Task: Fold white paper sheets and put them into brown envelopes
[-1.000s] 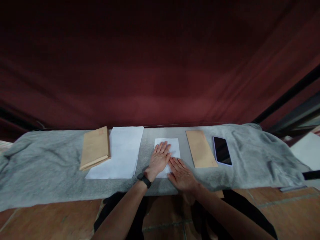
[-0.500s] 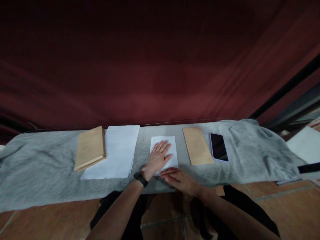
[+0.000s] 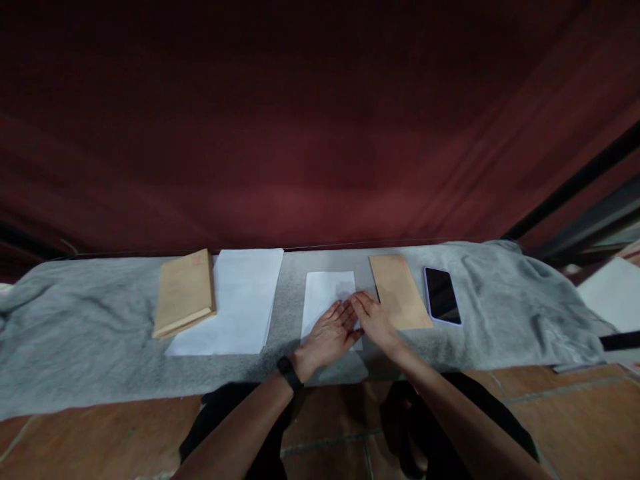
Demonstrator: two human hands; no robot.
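Note:
A folded sheet of white paper (image 3: 323,288) lies on the grey cloth in front of me. My left hand (image 3: 330,333), with a dark band on its wrist, rests flat over the lower part of the paper, fingers stretched toward the upper right. At the paper's right edge, my right hand (image 3: 373,319) has its fingers extended, and their tips meet the left fingertips. Neither hand grips anything. Just right of the right hand lies a brown envelope (image 3: 403,297). Both hands hide the paper's lower right part.
Left of the hands, a stack of white sheets (image 3: 245,300) lies partly under a bundle of brown envelopes (image 3: 185,293). A phone (image 3: 443,295) in a lilac case lies to the right. Grey cloth (image 3: 90,327) covers the long surface, with a dark red backdrop (image 3: 320,167) behind it.
My right hand has moved up from the paper's bottom edge to its right edge. My left hand has slid right and down, so its fingertips now meet the right hand's.

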